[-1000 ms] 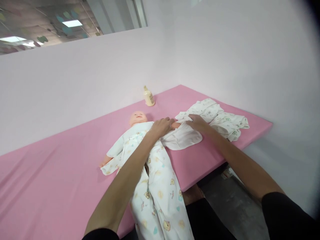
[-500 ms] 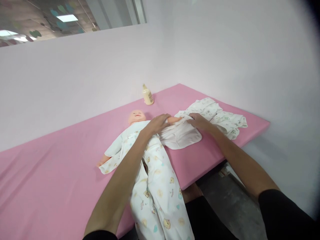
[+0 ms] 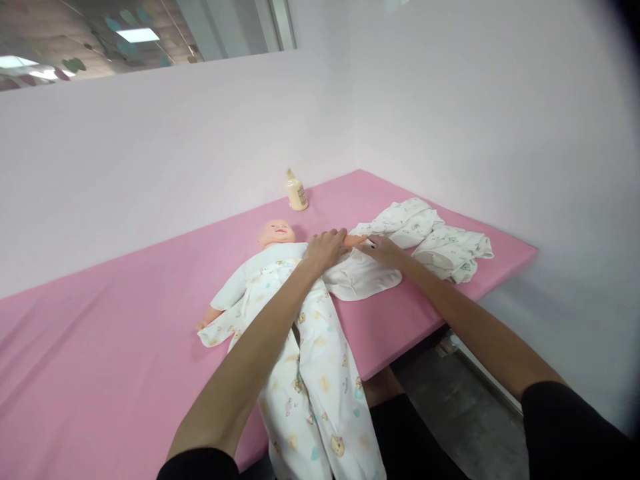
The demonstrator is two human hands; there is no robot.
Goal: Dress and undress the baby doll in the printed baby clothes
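A baby doll (image 3: 278, 231) lies on its back, dressed in a pale long-sleeved top (image 3: 240, 277) and patterned baby clothing (image 3: 320, 360) whose legs hang over the table's front edge. My left hand (image 3: 326, 250) is wrapped round the doll's arm on the right side, near the sleeve's end. The doll's bare forearm (image 3: 354, 240) sticks out beyond my fingers. My right hand (image 3: 384, 253) is closed at the tip of that arm, fingers on the doll's hand. A plain white cloth (image 3: 363, 285) lies beneath the arm. My palms and some fingertips are hidden.
The pink padded table (image 3: 125, 347) meets white walls (image 3: 200, 153) at the back and right. A cream-coloured bottle (image 3: 297, 195) stands near the back wall. Crumpled patterned baby clothes (image 3: 455, 250) lie right of my hands. Grey floor (image 3: 450, 400) shows below the front edge.
My left hand has slid slightly right along the doll's arm. The right hand has moved left from the white cloth onto the doll's hand.
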